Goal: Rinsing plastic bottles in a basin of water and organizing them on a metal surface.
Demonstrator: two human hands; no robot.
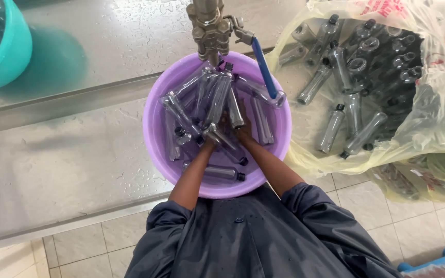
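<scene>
A purple plastic basin (155, 134) stands under a metal tap (208, 25) with a blue lever handle (263, 67). It is full of several clear plastic bottles (217, 98) with dark caps, lying and leaning in all directions. Both my arms reach down into it. My left hand (209, 138) is among the bottles near the middle, fingers closed around one of them. My right hand (242, 131) is close beside it, also buried among bottles and gripping one. Bottles hide most of both hands.
A large yellowish plastic bag (428, 118) at the right holds several more clear bottles. A teal basin (6, 46) sits at the top left on the wet steel counter (68, 154). Tiled floor (99, 247) lies below.
</scene>
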